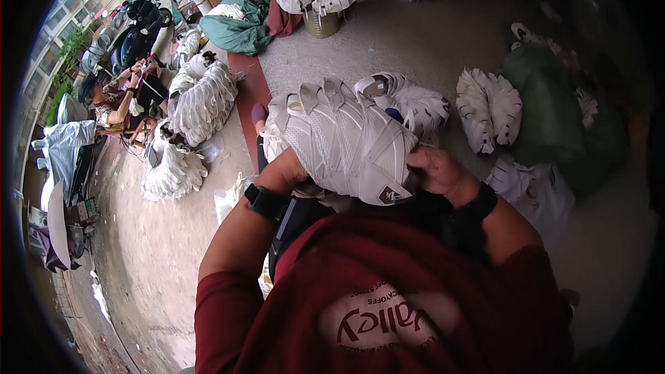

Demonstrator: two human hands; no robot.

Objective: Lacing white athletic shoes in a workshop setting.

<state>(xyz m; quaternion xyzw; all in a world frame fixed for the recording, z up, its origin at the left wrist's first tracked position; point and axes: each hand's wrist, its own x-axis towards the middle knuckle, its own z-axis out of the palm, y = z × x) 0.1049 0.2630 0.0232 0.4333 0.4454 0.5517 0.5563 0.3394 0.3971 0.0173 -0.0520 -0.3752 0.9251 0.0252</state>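
While both forearms (232,242) angle inward from 8 and 4 o'clock, a stack of nested white shoe uppers (346,138) sits at mid-view between the hands. Right hand (441,172), partly curled, grips the stack's end at its 4 o'clock; left hand (291,169) meets its 8 o'clock side, fingers hidden, so cannot tell whether it grasps.
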